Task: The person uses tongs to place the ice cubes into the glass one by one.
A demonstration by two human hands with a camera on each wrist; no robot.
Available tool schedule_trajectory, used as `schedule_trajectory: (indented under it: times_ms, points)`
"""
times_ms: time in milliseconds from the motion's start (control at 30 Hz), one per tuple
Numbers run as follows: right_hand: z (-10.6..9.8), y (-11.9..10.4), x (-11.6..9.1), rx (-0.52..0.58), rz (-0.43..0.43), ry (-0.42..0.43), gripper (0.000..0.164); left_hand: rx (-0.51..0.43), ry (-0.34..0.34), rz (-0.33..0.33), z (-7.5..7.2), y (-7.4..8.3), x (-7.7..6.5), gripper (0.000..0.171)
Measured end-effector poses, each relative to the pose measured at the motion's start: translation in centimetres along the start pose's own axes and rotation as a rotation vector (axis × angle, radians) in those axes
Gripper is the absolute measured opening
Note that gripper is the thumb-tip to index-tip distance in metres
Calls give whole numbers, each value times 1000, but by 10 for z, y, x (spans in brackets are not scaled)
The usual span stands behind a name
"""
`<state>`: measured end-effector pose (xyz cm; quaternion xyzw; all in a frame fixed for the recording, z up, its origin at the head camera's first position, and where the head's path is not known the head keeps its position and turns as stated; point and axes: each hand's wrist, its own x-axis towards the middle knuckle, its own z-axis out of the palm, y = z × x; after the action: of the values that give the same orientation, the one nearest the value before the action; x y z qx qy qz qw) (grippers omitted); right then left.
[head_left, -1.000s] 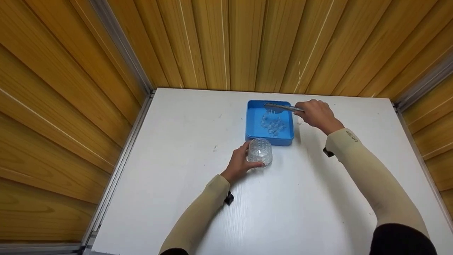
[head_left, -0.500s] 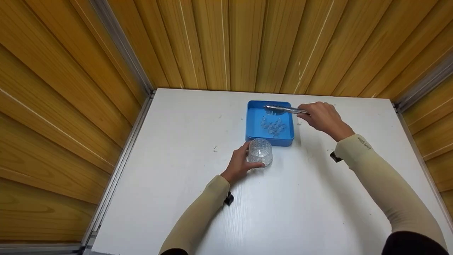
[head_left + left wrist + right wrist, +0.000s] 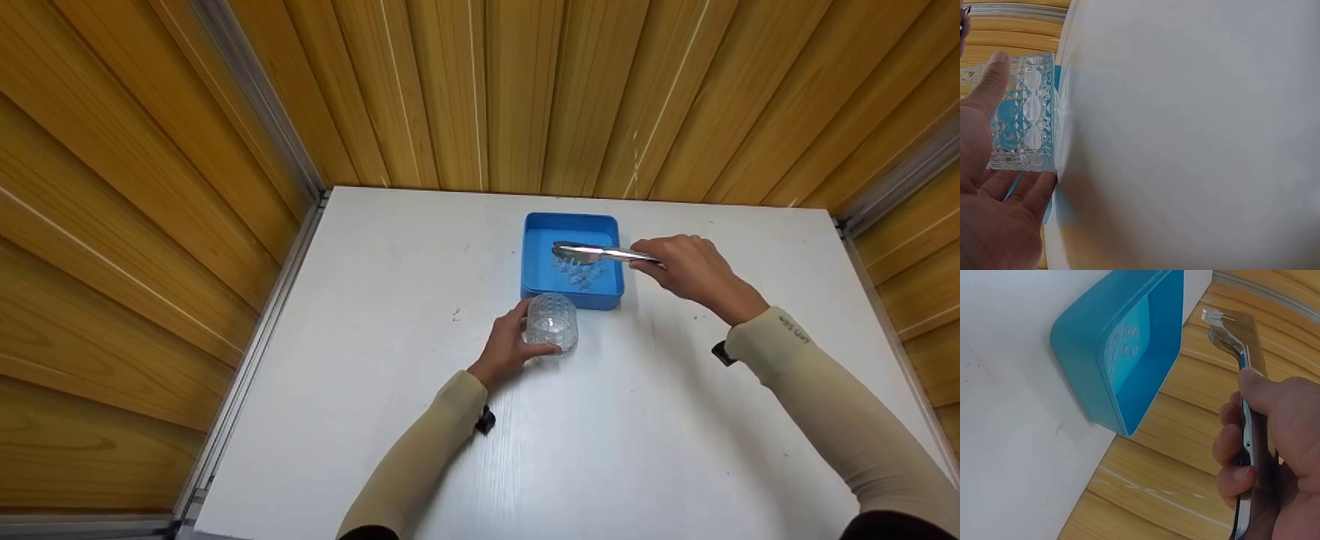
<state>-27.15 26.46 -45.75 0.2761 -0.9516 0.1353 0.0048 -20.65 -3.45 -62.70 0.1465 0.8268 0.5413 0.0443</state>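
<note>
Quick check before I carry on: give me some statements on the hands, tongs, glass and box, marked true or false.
1. The left hand holds the glass. True.
2. The glass stands inside the box. False: it stands on the table, just outside the box's near wall.
3. The right hand grips the tongs. True.
4. The box is empty. False: clear pieces lie in it.
5. In the head view, the head of the tongs appears over the box. True.
6. The glass is solid red. False: it is clear, with a patterned wall.
</note>
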Motion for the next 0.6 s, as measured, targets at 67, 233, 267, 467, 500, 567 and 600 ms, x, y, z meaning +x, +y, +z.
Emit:
schedule_trajectory:
  times_ms: [67,233,267,467,500,567,600]
  points:
    - [1,-2,-5,6,-24,0,24,-4,1,-5,0,1,0,94]
    - [4,-8,-15,7,-70,-4,23,0,2,2,-1,2,-1,94]
    - [5,-10,-17,4,-78,-2,23,1,1,6,-1,2,-1,94]
    - [10,-16,-24,-1,-143,2,20,-12,3,15,1,0,-1,91]
    - [11,-17,-25,4,-150,-8,19,-14,3,12,1,-1,-1,91]
    - [13,-19,-25,12,-153,-28,20,-19,6,8,1,0,-1,91]
    - [14,-20,-25,16,-154,-40,20,-20,6,5,1,0,-1,91]
